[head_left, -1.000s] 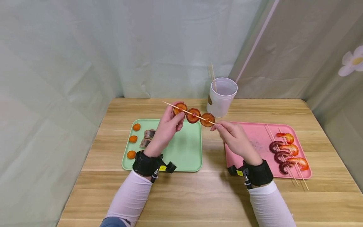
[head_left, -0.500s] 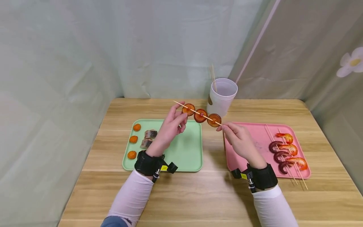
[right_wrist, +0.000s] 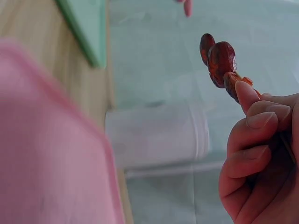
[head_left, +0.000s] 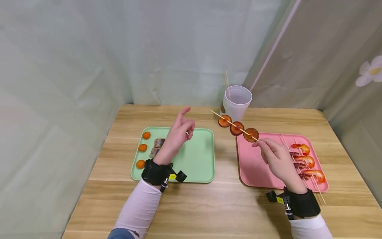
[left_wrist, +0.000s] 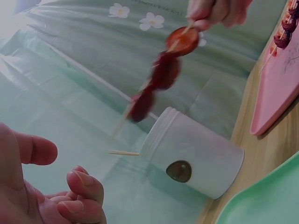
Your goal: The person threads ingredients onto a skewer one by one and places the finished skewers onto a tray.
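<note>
The skewer of three round brown slices [head_left: 237,128] had been shifted rightward since half a second earlier, when its tip end lay at the left hand [head_left: 180,131]. By this moment the left hand was parted from it, with nothing held: its index finger was extended, the others were loosely bent, and the thumb was kept apart from them. The bare end of the stick was pinched between the right hand's [head_left: 279,157] thumb and fingers, so the whole skewer was borne by that hand alone. It was held tilted in the air, in front of the white cup [head_left: 235,108] and near the far left corner of the pink tray [head_left: 253,171], not yet laid down on the desk [head_left: 226,209] or either tray.

Several dark curled pieces [head_left: 293,154], beside the shrimp [head_left: 305,161], were partly covered by the right hand. The fish pieces [head_left: 159,142] on the green tray [head_left: 197,162] were partly masked by the left hand and wrist. In the left wrist view the slices were blurred, and the right hand was cut off at the top edge. How far the stick was run into the right palm could not be made out.
</note>
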`<action>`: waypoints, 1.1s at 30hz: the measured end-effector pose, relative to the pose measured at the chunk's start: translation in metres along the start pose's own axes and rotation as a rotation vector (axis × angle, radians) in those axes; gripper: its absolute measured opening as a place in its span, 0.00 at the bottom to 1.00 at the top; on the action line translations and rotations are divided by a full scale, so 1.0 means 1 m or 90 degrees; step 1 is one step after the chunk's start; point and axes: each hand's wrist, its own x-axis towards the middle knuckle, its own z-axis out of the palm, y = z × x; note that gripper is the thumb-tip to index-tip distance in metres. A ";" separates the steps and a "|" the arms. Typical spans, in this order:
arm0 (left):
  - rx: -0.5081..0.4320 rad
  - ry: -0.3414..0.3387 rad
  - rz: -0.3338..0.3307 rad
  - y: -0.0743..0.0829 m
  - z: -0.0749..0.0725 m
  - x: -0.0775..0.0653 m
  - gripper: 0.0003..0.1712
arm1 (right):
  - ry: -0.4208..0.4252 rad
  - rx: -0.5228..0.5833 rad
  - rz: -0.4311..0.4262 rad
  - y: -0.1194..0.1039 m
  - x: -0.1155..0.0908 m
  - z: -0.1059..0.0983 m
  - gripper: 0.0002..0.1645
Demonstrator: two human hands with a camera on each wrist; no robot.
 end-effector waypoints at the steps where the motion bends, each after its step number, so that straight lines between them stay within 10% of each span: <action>1: 0.000 0.002 0.000 0.000 -0.001 0.000 0.34 | 0.009 -0.020 0.004 0.004 -0.004 -0.004 0.15; 24: 0.022 0.006 -0.028 -0.012 -0.010 0.008 0.23 | 0.114 -0.120 0.324 0.055 -0.091 -0.039 0.33; 33: 0.034 0.000 -0.028 -0.017 -0.012 0.009 0.15 | 0.120 -0.050 0.328 0.063 -0.108 -0.024 0.28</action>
